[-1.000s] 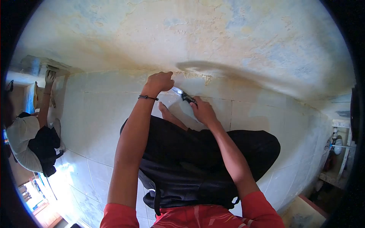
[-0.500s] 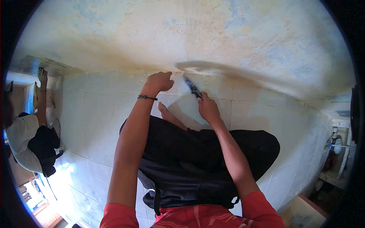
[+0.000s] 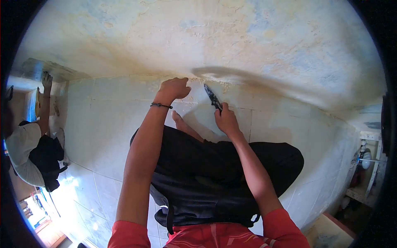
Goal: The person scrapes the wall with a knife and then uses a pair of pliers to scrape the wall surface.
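My right hand (image 3: 227, 120) is wrapped round the handle of a dark patterned knife (image 3: 212, 97), whose blade points up toward the wall's base. The blade tip is close to the seam between the tiled floor (image 3: 124, 120) and the peeling wall (image 3: 206, 37). To the left of the knife, my left hand (image 3: 174, 89) is closed and close to the same seam. Whatever its fingers may hold is hidden. Small pale flakes (image 3: 225, 84) lie along the wall's foot near the blade.
My bare foot (image 3: 178, 119) and black-trousered legs are below my hands. At far left another person (image 3: 31, 153) in a white top reaches one hand to the wall. A white frame (image 3: 374, 161) with bottle-like items stands at far right.
My right hand and the knife have shifted slightly; the blade tip is a little lower and farther right. My left hand is almost unmoved.
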`<state>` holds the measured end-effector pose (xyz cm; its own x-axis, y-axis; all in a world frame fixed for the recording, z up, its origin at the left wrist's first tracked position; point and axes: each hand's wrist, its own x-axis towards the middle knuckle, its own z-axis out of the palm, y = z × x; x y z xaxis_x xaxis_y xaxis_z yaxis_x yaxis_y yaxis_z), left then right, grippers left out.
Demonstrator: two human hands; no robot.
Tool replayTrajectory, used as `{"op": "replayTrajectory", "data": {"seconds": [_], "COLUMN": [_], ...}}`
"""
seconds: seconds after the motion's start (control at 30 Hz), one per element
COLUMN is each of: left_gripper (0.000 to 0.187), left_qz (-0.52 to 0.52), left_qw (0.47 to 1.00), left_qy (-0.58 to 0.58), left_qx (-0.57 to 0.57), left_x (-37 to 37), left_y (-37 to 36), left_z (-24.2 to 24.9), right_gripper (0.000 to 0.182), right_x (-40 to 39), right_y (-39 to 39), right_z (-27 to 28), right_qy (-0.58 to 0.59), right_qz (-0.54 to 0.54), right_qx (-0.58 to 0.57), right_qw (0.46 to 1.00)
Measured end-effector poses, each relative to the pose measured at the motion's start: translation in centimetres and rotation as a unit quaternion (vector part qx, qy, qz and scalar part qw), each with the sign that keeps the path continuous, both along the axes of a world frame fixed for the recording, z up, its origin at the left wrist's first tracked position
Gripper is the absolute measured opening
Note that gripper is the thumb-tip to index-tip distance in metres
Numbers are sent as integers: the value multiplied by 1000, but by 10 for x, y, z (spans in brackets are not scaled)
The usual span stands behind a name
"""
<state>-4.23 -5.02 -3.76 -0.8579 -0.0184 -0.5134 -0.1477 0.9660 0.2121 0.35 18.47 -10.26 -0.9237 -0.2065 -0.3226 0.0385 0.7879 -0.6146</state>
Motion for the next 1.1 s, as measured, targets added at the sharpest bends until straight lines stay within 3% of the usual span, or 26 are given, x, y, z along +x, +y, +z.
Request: {"op": "replayTrajectory", "data": {"seconds": [0.07,0.17,0.23,0.4,0.57,0.8,0.97,1.1], "left_gripper": [45,54,45,47,47,50,54,46], "left_qz": [0,-15,1,-2,-9,-12,-23,-4], "left_qw": [1000,1000,1000,1000,1000,1000,999,1000], "left_qy": [0,-9,2,-10,-12,-8,-25,-12], "left_qx": [-2,1,0,-3,-4,-4,-4,-8], "left_x": [-1,-1,1,0,-1,0,-1,2], "left_y": [0,-2,-1,0,1,-1,2,0], "left_z": [-2,-4,-3,0,-3,-4,-1,-1], "right_gripper": [36,37,37,37,34,33,33,34], "right_x": [6,17,9,-3,18,2,17,8], "right_y": [-4,-16,-12,-3,-19,-9,-23,-17], "right_z": [-7,3,4,5,3,10,10,12], "right_qy": [-13,-64,-46,-17,-55,7,-60,-43], "right_qz": [92,133,131,67,125,70,108,113], "right_qx": [23,6,12,21,20,27,38,47], "right_qw": [995,989,990,997,990,997,992,992]}}
